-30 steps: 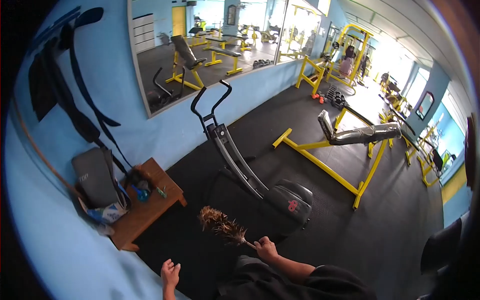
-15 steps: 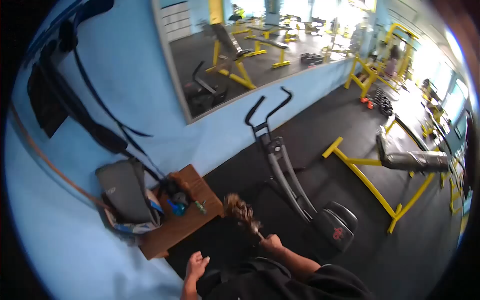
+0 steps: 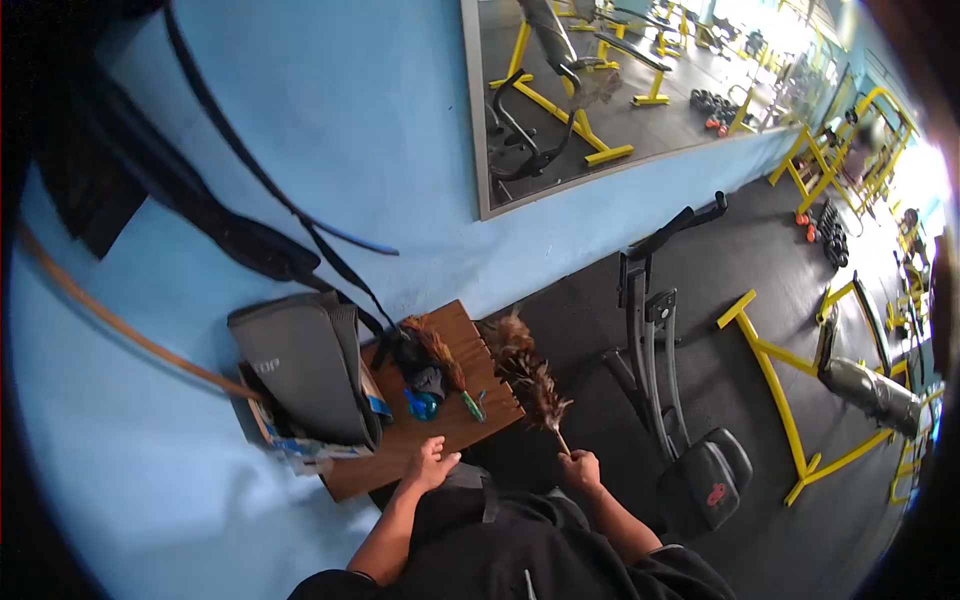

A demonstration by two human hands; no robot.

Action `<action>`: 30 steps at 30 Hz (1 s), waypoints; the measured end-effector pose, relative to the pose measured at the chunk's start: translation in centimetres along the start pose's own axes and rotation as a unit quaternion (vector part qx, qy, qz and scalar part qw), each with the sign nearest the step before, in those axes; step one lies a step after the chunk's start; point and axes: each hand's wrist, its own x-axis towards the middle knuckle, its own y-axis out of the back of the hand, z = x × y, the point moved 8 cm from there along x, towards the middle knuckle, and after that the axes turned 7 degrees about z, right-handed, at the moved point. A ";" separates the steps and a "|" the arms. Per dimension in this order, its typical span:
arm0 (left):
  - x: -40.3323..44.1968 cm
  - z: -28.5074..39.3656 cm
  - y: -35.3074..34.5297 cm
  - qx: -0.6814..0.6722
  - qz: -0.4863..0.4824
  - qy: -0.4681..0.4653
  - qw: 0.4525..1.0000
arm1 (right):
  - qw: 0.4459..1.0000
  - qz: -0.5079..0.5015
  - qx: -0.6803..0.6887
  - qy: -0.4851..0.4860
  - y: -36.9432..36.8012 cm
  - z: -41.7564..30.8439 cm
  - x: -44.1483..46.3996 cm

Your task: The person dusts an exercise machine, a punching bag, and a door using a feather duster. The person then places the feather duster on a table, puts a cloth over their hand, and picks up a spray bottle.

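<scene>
My right hand (image 3: pixel 580 470) grips the thin handle of a feather duster (image 3: pixel 538 388). Its brown feathers point up and away from me, beside the right end of a wooden table (image 3: pixel 420 458). Over the front edge of that table is my left hand (image 3: pixel 432 466), holding nothing, with its thumb apart from loosely bent fingers; I cannot tell if it touches the wood. On the tabletop lie a blue round object (image 3: pixel 421 405), an orange-brown feathery thing (image 3: pixel 437 350) with a green end, and some dark items.
Folded grey mats (image 3: pixel 295 360) stand in a box at the table's left. Black straps (image 3: pixel 240 235) hang along the blue wall. A black exercise machine (image 3: pixel 660 340) stands to my right, with a yellow-framed bench (image 3: pixel 775 390) beyond it. A mirror (image 3: pixel 630 110) hangs ahead.
My view has shifted, bringing the table nearer the middle. The feather duster is still in my right hand, now closer to the table's end. My left hand has moved towards the table's front edge.
</scene>
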 end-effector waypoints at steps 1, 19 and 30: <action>0.5 1.6 1.0 0.025 -0.026 0.011 0.999 | 1.000 -0.012 0.019 -0.018 -1.3 0.0 0.3; 11.8 -7.3 -7.1 0.166 -0.174 0.046 0.970 | 0.998 -0.014 0.001 0.066 -26.6 -1.5 19.2; 12.0 -12.6 -11.9 0.100 -0.162 0.104 0.976 | 0.991 0.041 -0.039 0.123 -23.9 -4.1 16.8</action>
